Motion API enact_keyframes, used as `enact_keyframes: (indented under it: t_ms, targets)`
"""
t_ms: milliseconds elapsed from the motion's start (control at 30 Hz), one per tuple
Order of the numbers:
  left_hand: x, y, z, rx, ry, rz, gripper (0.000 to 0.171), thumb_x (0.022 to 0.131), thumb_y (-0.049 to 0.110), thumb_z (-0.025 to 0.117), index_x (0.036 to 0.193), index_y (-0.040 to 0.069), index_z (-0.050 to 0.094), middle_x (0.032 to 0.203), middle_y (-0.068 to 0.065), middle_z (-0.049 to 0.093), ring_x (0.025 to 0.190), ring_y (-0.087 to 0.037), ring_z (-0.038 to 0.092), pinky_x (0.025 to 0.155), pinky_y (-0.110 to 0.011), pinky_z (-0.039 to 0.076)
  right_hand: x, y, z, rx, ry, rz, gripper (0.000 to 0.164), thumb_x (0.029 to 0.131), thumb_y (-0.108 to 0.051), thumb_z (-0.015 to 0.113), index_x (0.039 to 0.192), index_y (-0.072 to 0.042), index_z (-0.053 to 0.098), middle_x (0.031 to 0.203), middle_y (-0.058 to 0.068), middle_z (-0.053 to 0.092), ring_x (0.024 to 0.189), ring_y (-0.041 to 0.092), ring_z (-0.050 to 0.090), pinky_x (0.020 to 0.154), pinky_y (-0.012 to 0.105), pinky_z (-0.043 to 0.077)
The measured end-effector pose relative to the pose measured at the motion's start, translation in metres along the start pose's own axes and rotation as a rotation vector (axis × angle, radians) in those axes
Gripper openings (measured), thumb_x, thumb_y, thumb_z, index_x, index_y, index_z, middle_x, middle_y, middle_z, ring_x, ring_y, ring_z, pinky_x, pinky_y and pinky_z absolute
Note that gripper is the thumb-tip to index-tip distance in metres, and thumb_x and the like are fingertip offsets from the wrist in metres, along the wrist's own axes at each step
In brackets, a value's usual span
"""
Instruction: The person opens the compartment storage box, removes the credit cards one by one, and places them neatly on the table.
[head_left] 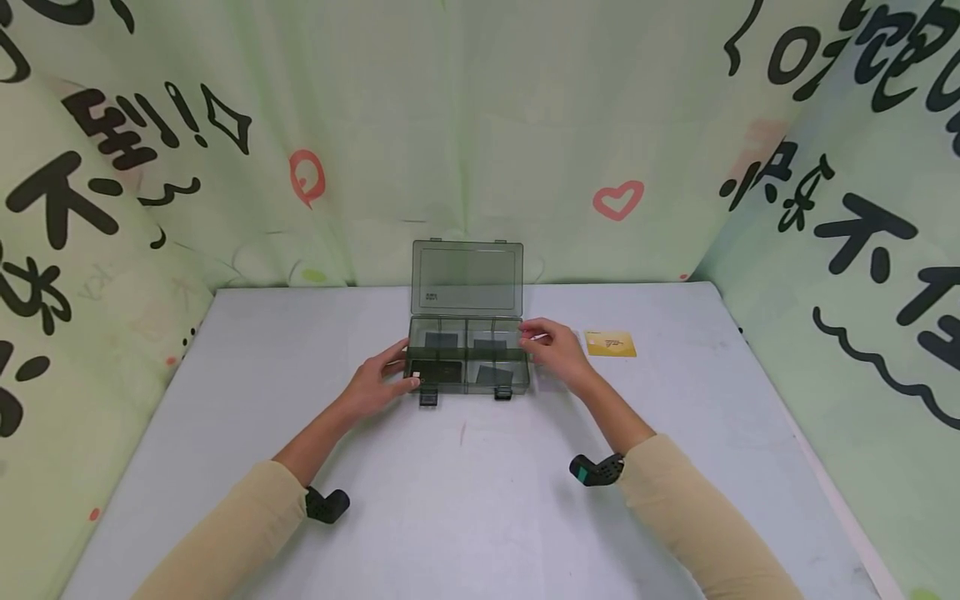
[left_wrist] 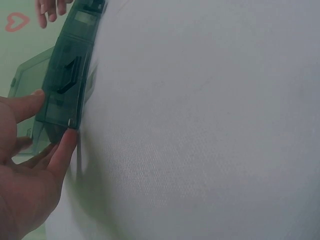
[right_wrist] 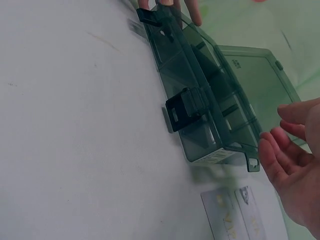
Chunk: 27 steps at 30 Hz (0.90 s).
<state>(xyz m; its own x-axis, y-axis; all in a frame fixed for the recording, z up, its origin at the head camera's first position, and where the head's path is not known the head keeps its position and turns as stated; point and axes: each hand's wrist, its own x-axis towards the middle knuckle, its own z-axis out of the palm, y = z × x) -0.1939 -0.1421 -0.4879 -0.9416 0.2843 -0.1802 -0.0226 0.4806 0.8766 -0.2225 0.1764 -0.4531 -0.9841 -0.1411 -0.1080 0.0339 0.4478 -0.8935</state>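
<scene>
A see-through grey-green compartment box [head_left: 466,354] stands on the table with its lid [head_left: 467,279] raised at the back. Two dark latches [right_wrist: 186,109] hang down at its front. Dark flat pieces lie in its compartments, and a larger black one [head_left: 437,372] fills the front left compartment. My left hand [head_left: 375,383] grips the box's left end, thumb at the front edge and fingers along the side. Beside the right end is my right hand [head_left: 557,352], its fingers loosely bent near the rim. Nothing shows between its thumb and fingers; whether the fingertips touch the box is unclear.
A yellow card [head_left: 611,344] lies on the white table [head_left: 465,500] to the right of the box, behind my right hand. Pale green curtains [head_left: 450,125] with black lettering and red drawings enclose the back and sides.
</scene>
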Motion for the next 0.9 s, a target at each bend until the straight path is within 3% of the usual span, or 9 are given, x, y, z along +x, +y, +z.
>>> enact_keyframes:
  t_ms: [433,700,900]
  targets:
    - [0.000,0.000,-0.001,-0.011,-0.007,0.000,0.078,0.091,0.022,0.068,0.155,0.021,0.023,0.153,-0.016,0.038,0.142,-0.033,0.037,0.110,-0.051,0.040,0.002,-0.009,0.009,-0.016,-0.037,-0.053,0.036,0.096,-0.014,0.060,0.129,0.000,0.057,0.112,0.016,0.060,0.104,0.033,0.062,0.083,0.034,0.058]
    - [-0.001,0.002,-0.001,-0.020,-0.006,0.005,0.077,0.091,0.020,0.068,0.155,0.020,0.024,0.152,-0.016,0.040,0.141,-0.033,0.038,0.111,-0.050,0.039,0.002,-0.016,0.020,-0.018,-0.070,-0.053,0.036,0.095,-0.014,0.062,0.128,-0.001,0.058,0.112,0.017,0.062,0.102,0.031,0.062,0.088,0.046,0.056]
    - [-0.001,0.002,-0.001,-0.024,-0.008,-0.001,0.077,0.091,0.019,0.068,0.155,0.020,0.024,0.152,-0.015,0.039,0.142,-0.033,0.038,0.111,-0.050,0.039,0.004,-0.016,0.028,-0.060,-0.099,-0.085,0.034,0.095,-0.016,0.063,0.125,-0.001,0.060,0.110,0.016,0.063,0.098,0.030,0.063,0.083,0.039,0.057]
